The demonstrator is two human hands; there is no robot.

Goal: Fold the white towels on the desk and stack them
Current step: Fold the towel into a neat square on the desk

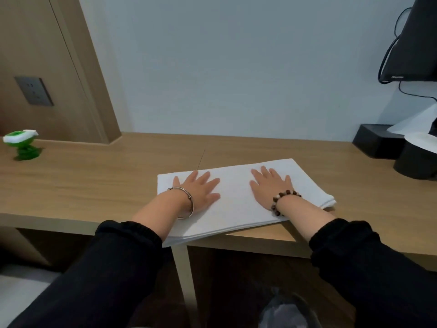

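Smoothing step: left hand (pixel 201 189) and right hand (pixel 269 185) lie flat, fingers spread, pressing the folded white towel (pixel 236 200) — gripping nothing — at lower centre of frame on the desk (pixel 94 181) (near edge overhangs). Next likely: pinch an edge, fold again.

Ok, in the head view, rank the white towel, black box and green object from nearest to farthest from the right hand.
1. white towel: under the right hand, which lies flat on it.
2. black box: to the right, at the back of the desk.
3. green object: far left end of the desk.
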